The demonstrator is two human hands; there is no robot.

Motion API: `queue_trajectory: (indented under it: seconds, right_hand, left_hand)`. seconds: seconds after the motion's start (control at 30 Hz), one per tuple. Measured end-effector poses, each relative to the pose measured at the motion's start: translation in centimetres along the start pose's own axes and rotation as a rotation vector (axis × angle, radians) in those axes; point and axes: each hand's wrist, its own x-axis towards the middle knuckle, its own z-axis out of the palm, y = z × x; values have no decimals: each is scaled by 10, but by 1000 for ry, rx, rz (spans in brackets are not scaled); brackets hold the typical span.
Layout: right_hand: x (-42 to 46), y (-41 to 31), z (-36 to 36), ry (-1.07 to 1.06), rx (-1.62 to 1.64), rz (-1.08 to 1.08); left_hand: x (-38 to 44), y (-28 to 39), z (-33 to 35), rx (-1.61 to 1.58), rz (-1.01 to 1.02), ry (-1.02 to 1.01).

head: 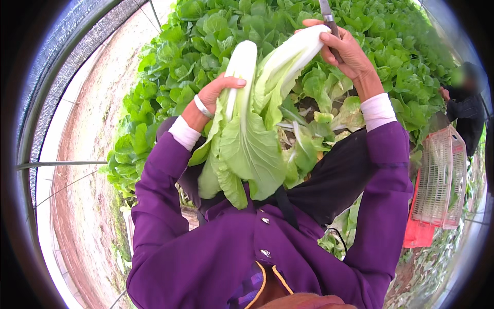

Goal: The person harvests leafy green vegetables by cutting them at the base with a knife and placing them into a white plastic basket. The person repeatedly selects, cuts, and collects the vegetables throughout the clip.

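Observation:
My left hand is closed around the pale stem of a leafy cabbage, its thumb lying across the white stalk. The green leaves hang down toward my lap. A second leafy cabbage leans against the first, its white base at the fingers of my right hand. That same hand grips the dark handle of a knife, its blade pointing up and partly cut off by the picture's top edge. Whether my right fingers also clasp the second cabbage's base cannot be told for sure.
Dense leafy greens grow ahead. Loose and yellowed leaves lie on the soil between my knees. At the right stand a pale plastic crate and a red crate, with another person beside them. Metal frame poles cross the left side.

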Motion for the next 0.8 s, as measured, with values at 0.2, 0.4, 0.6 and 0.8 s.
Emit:
queue_trajectory:
  seconds: [0.2, 0.4, 0.6, 0.8]
  right_hand:
    - [22, 3, 27, 343, -402, 105]
    - [32, 2, 55, 386, -502, 108]
    - [54, 20, 81, 425, -507, 133]
    - [57, 27, 106, 340, -506, 61]
  left_hand:
    - [-6, 6, -20, 428, 185, 83]
    - [-7, 29, 1, 518, 292, 22]
    - [34, -13, 16, 266, 375, 171]
    - [41, -47, -15, -12, 316, 176]
